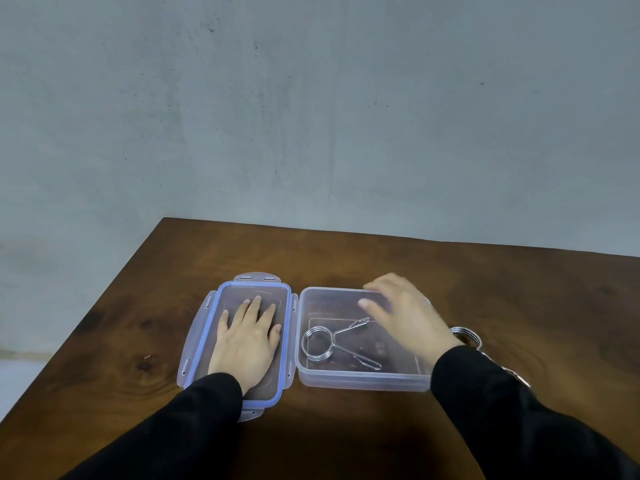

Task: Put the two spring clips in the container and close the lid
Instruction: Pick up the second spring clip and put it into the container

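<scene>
Steel wire spring clip (332, 342) lies in our clear plastic container (363, 379); the second clip (467, 336) waits beside it. Stiff, slippery: pinch its handles. Left hand (247, 336) flat, open on blue-rimmed lid (284, 341); right hand (403, 313) open, empty.

1. A clear container (363, 375) sits open on the dark wooden worktop (381, 258), with its blue-rimmed lid (239, 292) lying flat just beside it at 9 o'clock.
2. One spring clip (322, 342) lies inside the container.
3. The second spring clip (467, 336) lies on the worktop at the container's 3 o'clock side, partly hidden by a black sleeve (485, 393).
4. The left hand (246, 337) rests flat on the lid, fingers spread.
5. The right hand (405, 317), blurred, hovers over the container with nothing in it.
</scene>
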{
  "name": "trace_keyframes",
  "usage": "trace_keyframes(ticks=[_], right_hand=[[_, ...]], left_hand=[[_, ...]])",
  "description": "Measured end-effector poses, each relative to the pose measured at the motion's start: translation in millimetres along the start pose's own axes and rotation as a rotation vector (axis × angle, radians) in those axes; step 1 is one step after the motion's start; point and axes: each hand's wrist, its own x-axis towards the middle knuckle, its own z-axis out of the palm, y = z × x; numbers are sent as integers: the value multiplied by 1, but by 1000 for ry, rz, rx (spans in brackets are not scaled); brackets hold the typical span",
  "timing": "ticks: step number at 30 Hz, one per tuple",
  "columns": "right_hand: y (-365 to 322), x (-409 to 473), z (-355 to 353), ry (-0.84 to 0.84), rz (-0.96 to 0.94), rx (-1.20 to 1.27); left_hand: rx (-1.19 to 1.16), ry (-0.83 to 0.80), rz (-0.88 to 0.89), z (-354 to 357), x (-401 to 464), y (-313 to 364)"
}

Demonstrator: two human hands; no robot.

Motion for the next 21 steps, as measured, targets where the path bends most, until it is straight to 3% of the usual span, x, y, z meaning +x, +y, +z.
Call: trace_keyframes(ticks=[2, 4, 9, 13, 21], right_hand=[[22, -4, -18, 122, 96, 21], [46, -9, -35, 135, 283, 12], [98, -36, -47, -196, 721, -206], [119, -58, -33, -337, 798, -231], [126, -74, -19, -137, 766, -213]], left_hand=[[-6, 0, 1, -1, 1, 1], [-3, -4, 1, -1, 1, 1], [-5, 2, 2, 2, 1, 0], [8, 2, -2, 2, 1, 2], [34, 12, -13, 4, 2, 3]])
